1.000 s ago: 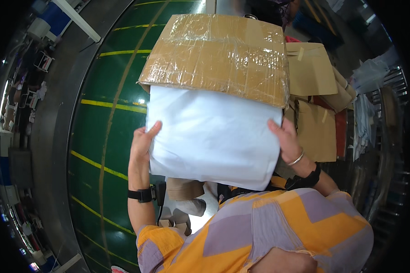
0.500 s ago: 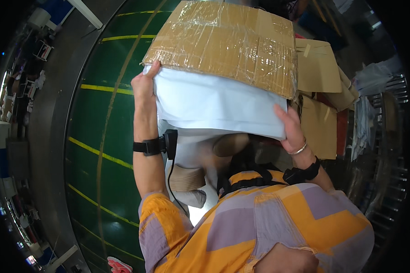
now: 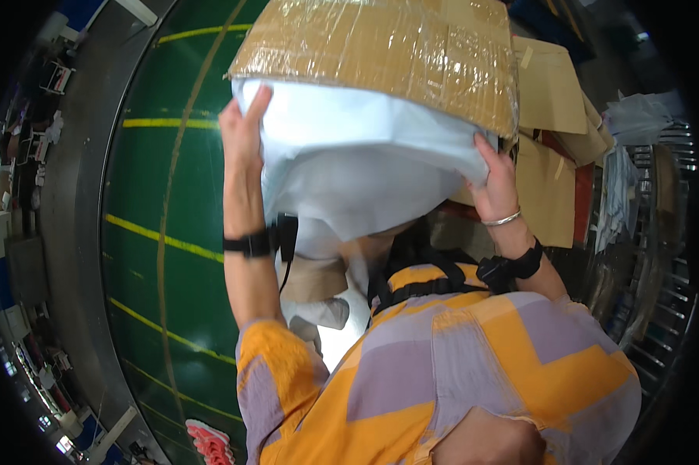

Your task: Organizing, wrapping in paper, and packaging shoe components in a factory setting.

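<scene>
A large brown cardboard box [image 3: 380,54], wrapped in shiny clear tape, fills the top middle. White sheeting [image 3: 341,124] spreads along its near edge and hangs down toward me; I cannot tell whether it is a bag or a loose sheet. My left hand [image 3: 245,128] grips the sheeting at the box's near left corner, thumb raised on top. At the near right corner, my right hand [image 3: 495,182] has its fingers closed on the sheeting's other end. What lies under the sheeting is hidden.
A green surface with yellow lines [image 3: 179,186] runs along the left, beside a dark metal edge. Flattened cardboard [image 3: 547,186] lies to the right, near a clear plastic bag [image 3: 636,116] and a metal roller track [image 3: 663,256]. A pink shoe [image 3: 208,442] shows at the bottom.
Both hands have moved slightly up in the picture with the sheeting. The sheeting now bulges and hangs lower between them, where its lower edge was straighter before.
</scene>
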`<state>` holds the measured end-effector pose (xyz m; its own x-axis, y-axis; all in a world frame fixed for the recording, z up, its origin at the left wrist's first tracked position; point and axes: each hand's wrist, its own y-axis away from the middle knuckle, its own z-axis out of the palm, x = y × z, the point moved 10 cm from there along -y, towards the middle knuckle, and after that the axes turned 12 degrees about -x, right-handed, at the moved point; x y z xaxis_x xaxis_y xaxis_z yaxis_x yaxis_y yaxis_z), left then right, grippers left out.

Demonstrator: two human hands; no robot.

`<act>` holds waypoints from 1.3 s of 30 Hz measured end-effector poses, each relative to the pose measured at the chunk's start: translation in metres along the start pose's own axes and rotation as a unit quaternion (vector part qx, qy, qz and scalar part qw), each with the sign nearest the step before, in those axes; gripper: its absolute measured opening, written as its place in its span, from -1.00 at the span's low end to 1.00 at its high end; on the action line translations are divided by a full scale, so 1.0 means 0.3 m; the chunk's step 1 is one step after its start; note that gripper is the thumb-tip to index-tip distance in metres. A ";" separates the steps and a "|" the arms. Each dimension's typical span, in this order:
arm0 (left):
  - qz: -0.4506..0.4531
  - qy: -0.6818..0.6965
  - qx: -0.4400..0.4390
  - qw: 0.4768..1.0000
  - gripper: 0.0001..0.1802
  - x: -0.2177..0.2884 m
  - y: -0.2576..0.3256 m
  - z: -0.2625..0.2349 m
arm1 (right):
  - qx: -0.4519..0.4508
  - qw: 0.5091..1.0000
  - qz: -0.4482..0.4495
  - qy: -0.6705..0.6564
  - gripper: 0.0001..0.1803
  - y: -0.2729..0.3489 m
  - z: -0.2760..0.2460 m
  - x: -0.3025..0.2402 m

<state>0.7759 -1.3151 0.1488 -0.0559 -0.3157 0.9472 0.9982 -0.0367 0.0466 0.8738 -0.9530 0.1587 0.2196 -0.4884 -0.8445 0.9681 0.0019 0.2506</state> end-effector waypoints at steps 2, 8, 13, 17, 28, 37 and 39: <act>0.027 0.024 0.021 0.999 -0.71 -0.014 -0.029 -0.058 | 0.002 1.000 0.009 -0.003 -0.71 0.042 0.069 -0.002; 0.057 0.014 0.028 0.998 -0.68 -0.030 -0.035 -0.023 | -0.020 0.997 0.013 0.072 -0.81 -0.016 0.013 0.008; 0.027 0.022 0.029 0.999 -0.49 -0.135 0.112 -0.031 | -0.047 0.998 0.003 0.044 -0.82 0.021 0.025 0.022; 0.025 0.006 0.059 0.998 -0.60 -0.139 0.115 -0.037 | -0.075 0.997 -0.003 0.022 -0.78 0.018 0.077 0.022; -0.035 -0.002 0.137 0.990 -0.62 -0.166 0.175 0.035 | -0.016 0.865 -0.091 0.493 -0.51 0.174 -0.382 -0.068; 0.216 -0.493 -0.002 0.843 -0.81 -0.032 0.500 0.855 | 0.427 0.635 -0.011 0.643 0.07 0.390 -1.599 -0.423; 0.085 -0.367 -0.248 0.893 -0.63 -0.354 0.490 1.183 | 0.443 0.650 0.058 0.615 0.12 0.454 -1.737 -0.418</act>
<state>0.9357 -0.9505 0.1675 0.3044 0.3427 0.8888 0.8495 -0.5197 -0.0906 1.0410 -0.4367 0.0519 0.7421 0.5379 -0.3999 0.6069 -0.7925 0.0604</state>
